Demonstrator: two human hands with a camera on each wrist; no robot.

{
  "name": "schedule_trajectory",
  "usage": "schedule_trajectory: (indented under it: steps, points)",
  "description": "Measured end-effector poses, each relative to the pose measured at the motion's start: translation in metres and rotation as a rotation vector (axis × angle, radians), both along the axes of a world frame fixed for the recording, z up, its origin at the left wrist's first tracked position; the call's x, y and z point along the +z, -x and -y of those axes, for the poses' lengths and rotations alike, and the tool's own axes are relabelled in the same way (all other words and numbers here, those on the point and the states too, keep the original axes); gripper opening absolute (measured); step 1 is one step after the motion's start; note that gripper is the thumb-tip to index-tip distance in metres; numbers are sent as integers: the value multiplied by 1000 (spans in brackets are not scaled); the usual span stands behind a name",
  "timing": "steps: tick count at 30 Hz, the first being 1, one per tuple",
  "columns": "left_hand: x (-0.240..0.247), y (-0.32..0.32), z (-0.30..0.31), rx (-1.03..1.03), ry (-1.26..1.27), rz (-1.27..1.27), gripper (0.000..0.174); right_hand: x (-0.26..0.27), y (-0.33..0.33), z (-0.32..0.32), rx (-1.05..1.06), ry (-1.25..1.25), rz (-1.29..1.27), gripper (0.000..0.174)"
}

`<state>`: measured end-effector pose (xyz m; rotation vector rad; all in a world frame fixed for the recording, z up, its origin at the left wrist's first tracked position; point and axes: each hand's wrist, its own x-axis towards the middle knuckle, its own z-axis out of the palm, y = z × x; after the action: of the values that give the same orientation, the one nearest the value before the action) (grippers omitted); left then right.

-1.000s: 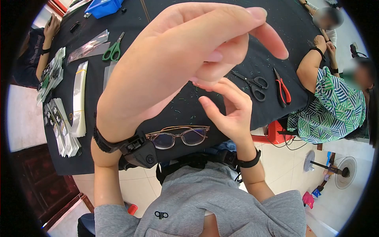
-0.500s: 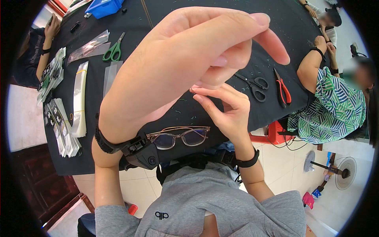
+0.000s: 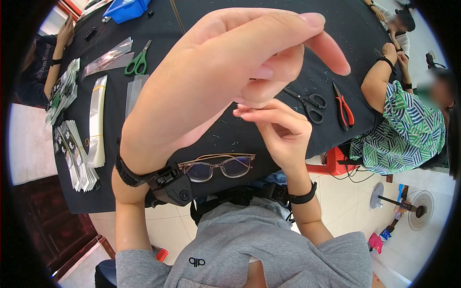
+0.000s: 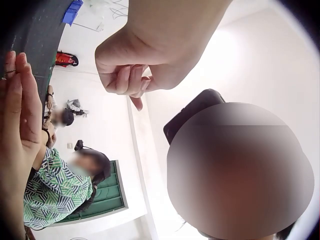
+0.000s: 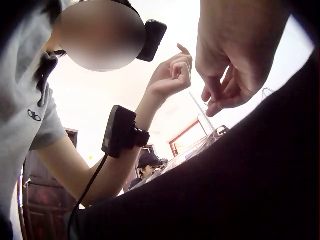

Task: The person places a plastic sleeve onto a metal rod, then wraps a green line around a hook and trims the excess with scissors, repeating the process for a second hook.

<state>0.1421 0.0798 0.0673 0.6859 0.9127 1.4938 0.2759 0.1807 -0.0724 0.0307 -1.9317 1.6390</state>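
Observation:
My left hand (image 3: 230, 62) is raised close to the head camera, fingers curled in and the little finger sticking out. In the left wrist view the same hand (image 4: 142, 65) looks like a loose fist, and no held thing shows. Lower down, over the black-covered table, my right hand (image 3: 285, 132) pinches thumb against fingers. A thin dark strand (image 4: 10, 71) shows at its fingertips in the left wrist view; I cannot tell its kind. The right hand (image 5: 235, 65) in its own wrist view has its fingertips pointing down. Clear-framed glasses (image 3: 222, 168) lie on the table below both hands.
Black scissors (image 3: 307, 103) and red-handled pliers (image 3: 343, 108) lie at right. Green scissors (image 3: 138, 62), clear plastic sleeves (image 3: 96, 120) and packaged cards (image 3: 77, 153) lie at left, a blue bin (image 3: 127, 8) behind. Green snippets dot the black cloth (image 3: 201, 156). Other people sit around the table.
The right hand's thumb and fingers were apart a second ago, then came together in a pinch; the hand has since turned slightly. The left hand has barely moved.

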Motion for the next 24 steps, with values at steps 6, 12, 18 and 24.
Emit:
schedule_trajectory:
  steps: [6,12,18,24]
  points:
    - [-1,0,0,-34,-21,37,41,-1,1,3,-16,163,-44,19]
    - [-2,3,1,-66,-42,75,40,-3,3,4,-59,37,-44,20]
    - [-3,8,4,-97,-64,114,39,-2,4,5,-79,0,-29,22]
    - [-4,8,3,-131,-85,151,38,-3,5,7,-107,-52,-21,23]
